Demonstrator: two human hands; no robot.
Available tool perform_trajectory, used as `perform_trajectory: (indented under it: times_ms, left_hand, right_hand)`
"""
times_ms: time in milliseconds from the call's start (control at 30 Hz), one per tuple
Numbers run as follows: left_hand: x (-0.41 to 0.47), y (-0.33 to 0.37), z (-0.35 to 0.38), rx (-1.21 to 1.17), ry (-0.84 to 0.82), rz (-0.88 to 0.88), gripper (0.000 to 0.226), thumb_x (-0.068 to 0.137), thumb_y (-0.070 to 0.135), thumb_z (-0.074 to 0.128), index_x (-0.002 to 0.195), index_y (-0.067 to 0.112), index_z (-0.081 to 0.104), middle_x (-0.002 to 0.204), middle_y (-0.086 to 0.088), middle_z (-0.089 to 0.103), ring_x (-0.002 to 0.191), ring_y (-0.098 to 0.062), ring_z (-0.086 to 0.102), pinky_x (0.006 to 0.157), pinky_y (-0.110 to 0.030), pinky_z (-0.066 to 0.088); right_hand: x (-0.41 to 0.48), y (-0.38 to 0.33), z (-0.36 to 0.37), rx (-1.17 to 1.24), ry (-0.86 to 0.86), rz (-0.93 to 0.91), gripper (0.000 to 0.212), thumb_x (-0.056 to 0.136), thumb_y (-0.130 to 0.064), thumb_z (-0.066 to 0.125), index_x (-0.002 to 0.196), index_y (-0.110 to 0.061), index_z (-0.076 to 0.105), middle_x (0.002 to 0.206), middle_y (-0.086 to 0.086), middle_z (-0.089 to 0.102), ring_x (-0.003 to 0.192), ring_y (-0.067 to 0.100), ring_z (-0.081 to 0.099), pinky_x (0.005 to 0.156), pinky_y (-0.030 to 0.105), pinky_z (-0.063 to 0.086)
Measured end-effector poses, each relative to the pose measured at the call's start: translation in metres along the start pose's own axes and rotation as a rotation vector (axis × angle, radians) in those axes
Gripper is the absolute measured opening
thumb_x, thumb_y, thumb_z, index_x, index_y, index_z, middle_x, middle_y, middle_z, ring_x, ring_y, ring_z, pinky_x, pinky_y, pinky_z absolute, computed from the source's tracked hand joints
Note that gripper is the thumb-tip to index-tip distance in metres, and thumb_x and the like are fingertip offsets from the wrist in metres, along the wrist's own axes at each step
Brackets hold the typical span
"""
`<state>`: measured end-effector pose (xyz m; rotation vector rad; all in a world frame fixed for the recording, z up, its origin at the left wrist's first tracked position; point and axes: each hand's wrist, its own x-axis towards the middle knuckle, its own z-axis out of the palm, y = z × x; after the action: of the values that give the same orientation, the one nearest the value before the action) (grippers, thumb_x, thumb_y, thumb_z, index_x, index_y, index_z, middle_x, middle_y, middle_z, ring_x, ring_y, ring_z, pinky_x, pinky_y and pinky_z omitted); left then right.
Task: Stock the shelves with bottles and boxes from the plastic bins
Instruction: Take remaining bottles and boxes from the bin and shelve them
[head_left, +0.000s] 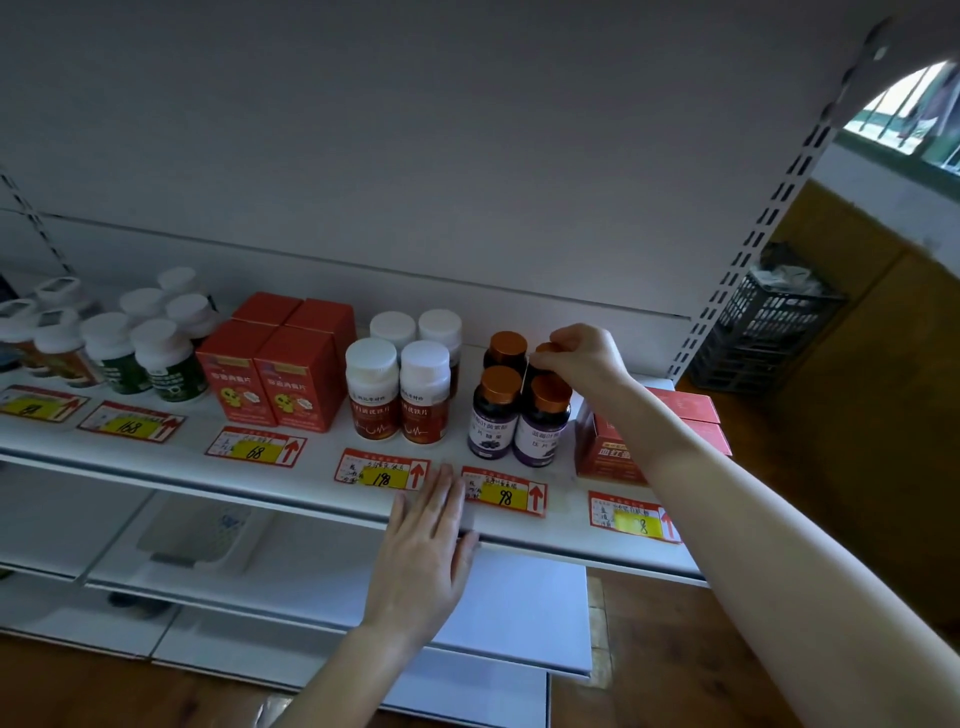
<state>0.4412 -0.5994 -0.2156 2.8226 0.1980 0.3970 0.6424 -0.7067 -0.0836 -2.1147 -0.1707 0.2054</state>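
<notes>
Bottles with copper caps (493, 415) are standing in a two-by-two block toward the right end of the shelf (317, 457), and the one in play is the back-right bottle (542, 347). The right hand (582, 358) is reaching in over the front row and pinching that cap from above, fingertips curled round it. The bottle is standing upright, its long axis running straight up and down and its cap pointing at the ceiling. Its label is hidden behind the front bottle, so I cannot tell which way it is facing.

The left hand (426, 545) is well apart from all this. It is lying flat on the front lip of the shelf, fingers straight, holding nothing, just beside the price tag (504, 491).

So the right hand is the near one — already on the bottle. By my reading it is settling this bottle directly behind the front-right one. That is the relation to watch, because the hand will be coming out up and over a cap sitting just below the wrist, and red boxes (613, 447) are crowding the forearm's side.
</notes>
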Motion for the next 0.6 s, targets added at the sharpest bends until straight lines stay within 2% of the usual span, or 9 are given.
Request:
perform_trajectory:
  times_ms: [167,300,367,500,600]
  left_hand:
    - [0.0,0.0,0.001,-0.011,0.004,-0.005,0.057,0.099,0.043,0.017,0.133,0.007,0.046,0.14,-0.008,0.046,0.133,-0.017,0.031,0.112,-0.028,0.005]
    - [0.0,0.0,0.0,-0.004,-0.01,-0.003,0.057,0.099,0.043,0.017,0.132,0.007,0.047,0.139,-0.009,0.048,0.13,-0.02,0.04,0.112,-0.028,0.005]
    - [0.0,0.0,-0.001,-0.004,-0.002,0.004,0.056,0.099,0.042,0.018,0.133,0.007,0.045,0.139,-0.009,0.047,0.132,-0.02,0.036,0.112,-0.028,0.005]
    - [-0.002,0.001,-0.007,0.003,0.031,0.039,0.054,0.099,0.043,0.017,0.136,0.009,0.036,0.142,-0.008,0.043,0.135,-0.019,0.03,0.112,-0.027,0.004]
    - [-0.006,0.003,-0.016,-0.011,0.079,0.077,0.052,0.1,0.043,0.015,0.136,0.01,0.034,0.141,-0.009,0.045,0.135,-0.019,0.031,0.112,-0.028,0.008]
  right_hand:
    - [-0.001,0.001,0.0,-0.034,-0.019,0.0,0.048,0.077,-0.02,0.072,0.121,-0.01,0.055,0.118,0.008,0.06,0.102,0.02,0.058,0.079,0.024,0.045]
    - [-0.001,0.002,0.001,-0.074,-0.018,-0.013,0.049,0.08,-0.023,0.069,0.124,-0.011,0.053,0.122,0.009,0.059,0.106,0.022,0.058,0.081,0.025,0.046]
    - [-0.003,0.0,0.0,-0.108,-0.026,-0.023,0.049,0.082,-0.023,0.066,0.127,-0.011,0.051,0.125,0.01,0.057,0.11,0.023,0.056,0.082,0.025,0.045]
    - [-0.009,-0.01,-0.003,-0.227,0.059,-0.172,0.042,0.088,-0.023,0.058,0.128,-0.01,0.052,0.132,0.007,0.053,0.12,0.022,0.05,0.091,0.026,0.039]
    - [-0.017,-0.026,0.001,-0.245,0.11,-0.306,0.034,0.089,-0.023,0.054,0.121,-0.012,0.058,0.126,0.007,0.058,0.113,0.024,0.054,0.089,0.027,0.041]
